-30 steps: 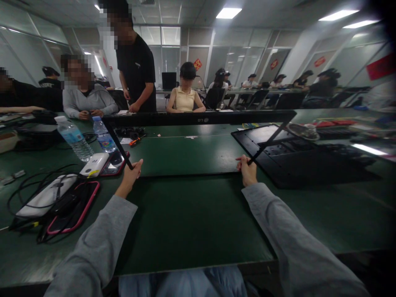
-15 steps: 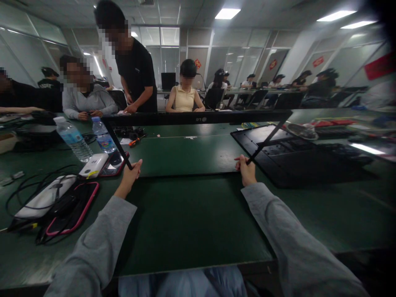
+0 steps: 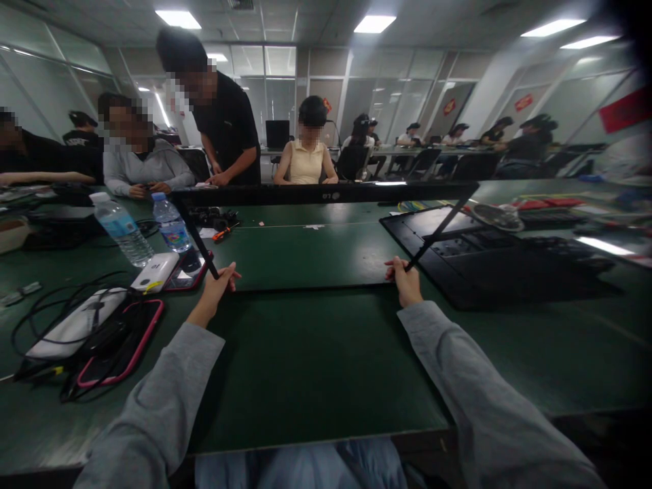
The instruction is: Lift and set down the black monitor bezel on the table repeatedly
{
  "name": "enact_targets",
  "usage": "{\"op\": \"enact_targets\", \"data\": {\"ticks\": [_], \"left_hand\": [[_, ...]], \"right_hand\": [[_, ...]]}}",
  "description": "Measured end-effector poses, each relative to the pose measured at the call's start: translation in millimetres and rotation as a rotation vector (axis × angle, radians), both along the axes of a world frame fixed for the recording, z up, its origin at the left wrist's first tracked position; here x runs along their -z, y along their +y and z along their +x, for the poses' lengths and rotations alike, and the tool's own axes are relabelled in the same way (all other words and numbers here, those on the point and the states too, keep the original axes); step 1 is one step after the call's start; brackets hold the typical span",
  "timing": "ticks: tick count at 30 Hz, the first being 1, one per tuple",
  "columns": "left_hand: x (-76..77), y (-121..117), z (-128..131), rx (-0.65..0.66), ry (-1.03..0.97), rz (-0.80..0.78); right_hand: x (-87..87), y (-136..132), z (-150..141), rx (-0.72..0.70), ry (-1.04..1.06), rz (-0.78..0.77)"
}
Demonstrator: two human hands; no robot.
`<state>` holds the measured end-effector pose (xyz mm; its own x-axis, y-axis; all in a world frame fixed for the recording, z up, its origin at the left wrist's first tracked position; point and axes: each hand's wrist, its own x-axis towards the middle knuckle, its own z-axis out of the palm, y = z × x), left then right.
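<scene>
Frame of thin black plastic [image 3: 265,195], a hollow rectangle, is held up on edge over the green tabletop [image 3: 316,367] in the head view, directly in front of the person and between both hands. Its upper bar is the broadest part, dark all along, with a small pale LG logo [image 3: 331,196] upside down near the middle. Two slim side bars slope inward from there to a very narrow lower bar; whether this touches the green surface, I cannot tell. Through the opening the tabletop shows. The left hand [image 3: 216,291] is closed around the left side bar near its bottom, fingers curled. The right hand [image 3: 406,281] grips the right side bar equally low, fingers bent around it and pointing inward. Beyond the right hand lies a broad, flat black panel [image 3: 473,246]. Left of the left hand are a white rounded device [image 3: 155,272] and two clear water bottles with blue labels [image 3: 120,227].
</scene>
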<state>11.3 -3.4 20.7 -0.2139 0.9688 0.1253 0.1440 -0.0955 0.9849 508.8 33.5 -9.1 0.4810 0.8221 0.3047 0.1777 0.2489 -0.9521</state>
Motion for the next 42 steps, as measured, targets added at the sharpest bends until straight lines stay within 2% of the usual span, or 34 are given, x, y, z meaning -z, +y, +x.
{"op": "enact_targets", "data": {"ticks": [8,20,31,37,42], "left_hand": [[2.4,2,0,-0.018,-0.038,-0.02],[13.2,8,-6,-0.019,0.046,-0.003],[1.6,0,-1,-0.12,0.141,0.036],[2.5,1,-2,-0.139,0.148,-0.025],[12.2,6,-7,-0.175,0.25,-0.032]], "right_hand": [[2.2,1,3,-0.002,-0.021,-0.025],[3.9,3,6,0.03,-0.094,-0.079],[4.0,2,6,0.027,-0.153,-0.083],[4.3,1,9,0.07,-0.269,-0.117],[7.9,4,14,0.142,-0.488,-0.153]]}}
